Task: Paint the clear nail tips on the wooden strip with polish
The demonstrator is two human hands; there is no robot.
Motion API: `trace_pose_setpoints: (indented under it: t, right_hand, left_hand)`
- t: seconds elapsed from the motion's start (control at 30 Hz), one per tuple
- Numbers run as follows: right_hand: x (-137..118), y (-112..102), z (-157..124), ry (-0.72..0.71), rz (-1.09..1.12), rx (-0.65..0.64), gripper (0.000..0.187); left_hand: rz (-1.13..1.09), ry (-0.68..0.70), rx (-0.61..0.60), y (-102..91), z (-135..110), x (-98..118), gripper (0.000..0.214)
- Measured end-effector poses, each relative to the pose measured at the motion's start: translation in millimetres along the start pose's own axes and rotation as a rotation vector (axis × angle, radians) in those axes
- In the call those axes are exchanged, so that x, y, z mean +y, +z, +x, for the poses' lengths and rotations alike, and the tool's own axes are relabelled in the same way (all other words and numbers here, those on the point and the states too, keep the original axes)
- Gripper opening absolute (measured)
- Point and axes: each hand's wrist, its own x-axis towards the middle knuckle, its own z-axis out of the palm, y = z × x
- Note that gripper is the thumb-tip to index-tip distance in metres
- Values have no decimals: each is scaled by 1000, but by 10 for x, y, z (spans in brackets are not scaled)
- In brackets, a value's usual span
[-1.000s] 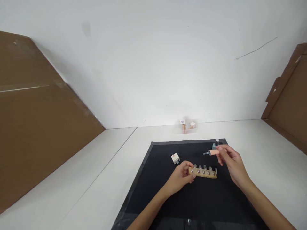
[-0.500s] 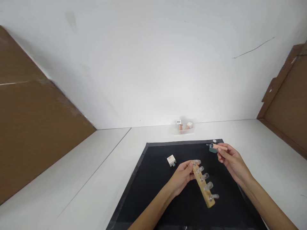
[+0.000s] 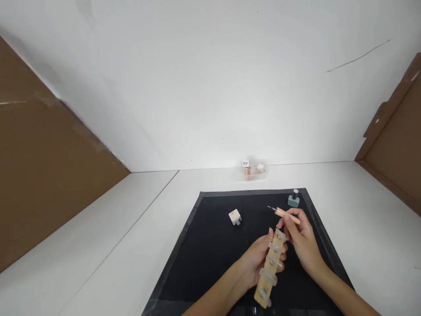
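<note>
Standing at the far left, a brown cardboard panel (image 3: 49,166) leans against the white wall. A white table (image 3: 108,245) extends from it to the right and carries a black mat (image 3: 210,245) near its middle. A small white cube-shaped bottle (image 3: 234,217) lies on the mat's far left part, well apart from both hands.

The left hand (image 3: 258,261) is over the near middle of the mat. Its fingers are curled and clamped on a wooden strip (image 3: 267,276), which runs lengthwise from the fingertips toward the camera. Five clear nail tips (image 3: 269,275) sit in a row along the strip.

The right hand (image 3: 301,241) is just beside the strip's far end. Its thumb and fingers are pinched together on the peach handle of a brush (image 3: 285,214). The brush bristle end points left and away, above the mat.

A teal bottle (image 3: 293,200) stands upright at the mat's far right corner. Two small items (image 3: 252,168) rest against the back wall. A second cardboard panel (image 3: 394,145) stands at the far right.
</note>
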Motion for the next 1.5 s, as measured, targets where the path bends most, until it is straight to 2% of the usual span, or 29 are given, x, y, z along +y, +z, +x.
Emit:
trace_pose_setpoints:
  t: [0.1,0.2,0.33,0.43,0.57,0.7,0.8,0.93,1.17,1.5]
  right_hand:
    - [33,37,-23,50,30,-36,32]
    - [71,56,-37,51,44,-11,33]
    - [79,68,-56,13,2,54,32]
    - [29,73,-66,-18,-24,105,31]
    - [-33,21,-33,-82,-42,232,27]
    - [-36,-89,50,-97,-22,340,30]
    - [-39,-143,97,-87,4,378,34]
    - [-57,-155,108,-73,2,373,36]
    - [-87,-190,126,-113,-68,313,32]
    - [-118,-214,130,-140,-106,280,30]
  left_hand:
    - [-8,-57,40,32,18,-30,44]
    - [-29,-102,48,37,28,-40,45]
    - [-96,-155,6,38,5,-31,43]
    - [-164,-134,-47,34,-40,-20,40]
    - [-116,-62,-96,8,-108,13,39]
    - [111,126,-78,-16,-177,86,40]
    - [174,284,-43,-3,-233,146,37]
    - [215,396,-43,39,-291,174,37]
    - [364,449,61,72,-279,148,36]
    - [355,447,82,41,-280,169,37]
